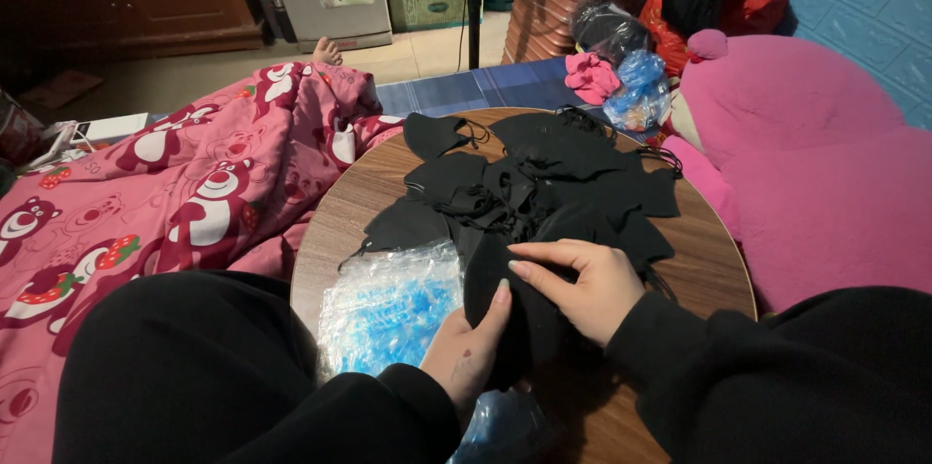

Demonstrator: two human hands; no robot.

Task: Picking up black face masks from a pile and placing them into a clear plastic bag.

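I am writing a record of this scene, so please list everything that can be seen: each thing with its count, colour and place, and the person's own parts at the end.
Table: one, round, brown wood, centre.
Cloth masks: a pile, too many to count, black, on the table.
Plastic packets: a stack, clear with blue, table's near left edge.
Blanket: one, pink with bear pattern, left.
Bare foot: one, another person's, beyond the blanket.
Plush cushion: one, large, pink, right.
Plastic bags: several, blue, pink and dark, behind the table.
Suitcase: one, brown, ribbed, at the back.
Left hand: holds a black mask from below.
Right hand: rests on the same mask.
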